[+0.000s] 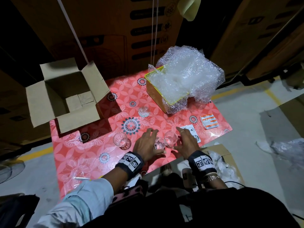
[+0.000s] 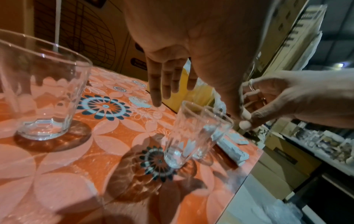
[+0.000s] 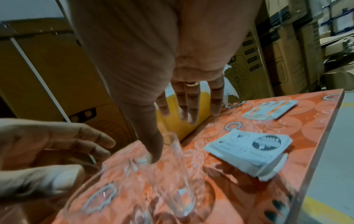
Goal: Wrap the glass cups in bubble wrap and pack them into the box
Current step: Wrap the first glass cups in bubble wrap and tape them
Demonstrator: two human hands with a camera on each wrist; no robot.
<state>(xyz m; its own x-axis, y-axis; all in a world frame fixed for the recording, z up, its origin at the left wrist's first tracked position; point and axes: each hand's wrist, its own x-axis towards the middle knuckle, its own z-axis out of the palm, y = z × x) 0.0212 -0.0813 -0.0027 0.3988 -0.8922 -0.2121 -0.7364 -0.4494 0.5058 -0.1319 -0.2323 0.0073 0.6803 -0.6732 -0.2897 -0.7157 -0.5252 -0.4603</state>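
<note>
— Both hands hang over the two glass cups at the near edge of the surface. Left hand has its fingers spread and straight above the nearer cup; it grips nothing that I can see. Right hand is much the same beside the other cup, thumb down by the rim, fingers loose. Whether the thumb touches the glass, I cannot tell — the right wrist view is blurred there.

— And the rest of the glasses?

— A third cup stands upright to the left, apart from the pair. Something small and clear sits further back; it may be another cup, too faint to say. The bubble wrap is heaped in and over a yellow bin at the far right, and the cardboard box is open at the far left, with some cardboard pieces showing at its bottom.

— What worries you?

— The pair stand touching or nearly so, close to the near edge. If both hands close at once, the glasses could knock together, or one could be nudged off toward the floor. A loose hold on smooth glass may also slip. Besides, no wrap is laid out yet, so a lifted cup has nowhere soft to land.

— Anything else nearby?

— Two small stacks of printed labels lie to the right.
</note>
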